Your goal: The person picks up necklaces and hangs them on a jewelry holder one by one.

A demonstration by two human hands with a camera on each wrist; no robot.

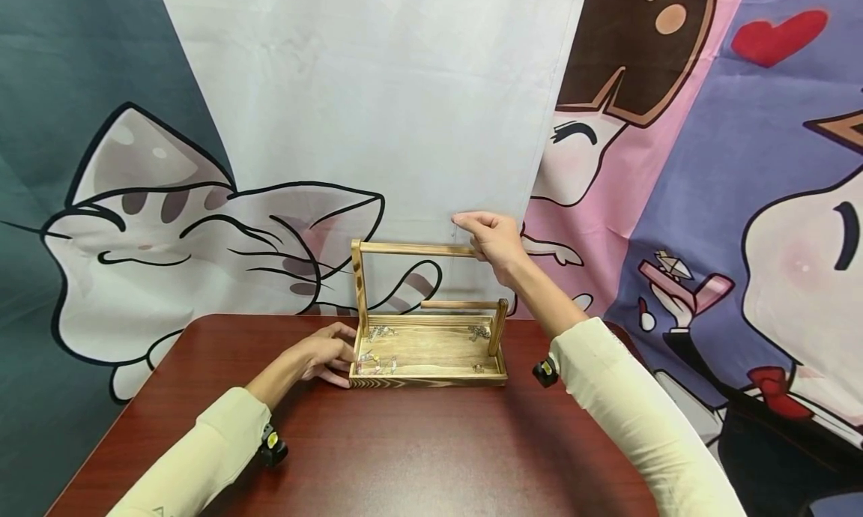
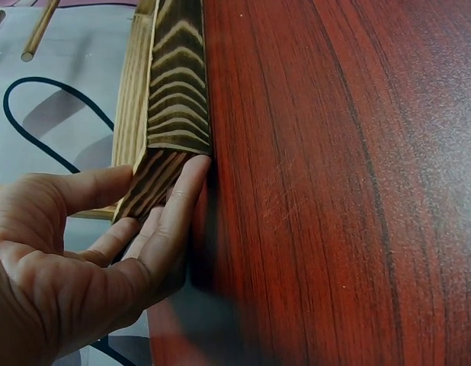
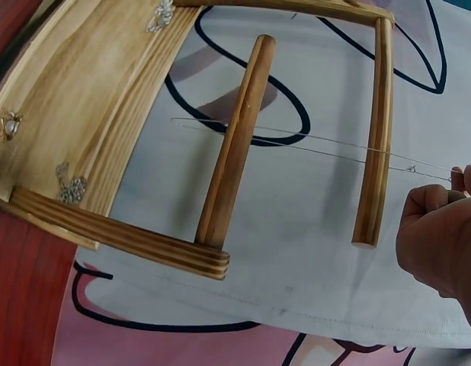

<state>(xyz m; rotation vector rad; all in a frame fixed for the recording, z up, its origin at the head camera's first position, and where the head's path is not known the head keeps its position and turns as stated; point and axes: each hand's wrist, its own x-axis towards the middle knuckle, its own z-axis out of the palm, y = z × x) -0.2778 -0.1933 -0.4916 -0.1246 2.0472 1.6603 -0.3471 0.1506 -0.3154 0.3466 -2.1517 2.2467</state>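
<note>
A wooden jewelry stand (image 1: 431,381) has a tray base, a tall left post with a long bar (image 1: 414,249) and a short right post with a lower bar (image 1: 458,305). My left hand (image 1: 326,354) holds the tray's left end, thumb and fingers against its end wall (image 2: 155,179). Above the free end of the long bar, my right hand (image 1: 497,243) pinches a fine silver necklace (image 3: 411,169). Its thin strands stretch away from the fingers past both bars in the right wrist view; whether they touch the bars I cannot tell.
Small jewelry lies inside the tray: a chain pile (image 1: 479,332) at the back right, a chain (image 1: 381,332) at the back left, pieces (image 1: 374,363) at the front left and a small item (image 1: 479,368) at the front right. The reddish table (image 1: 431,449) meets a cartoon-printed cloth (image 1: 404,90).
</note>
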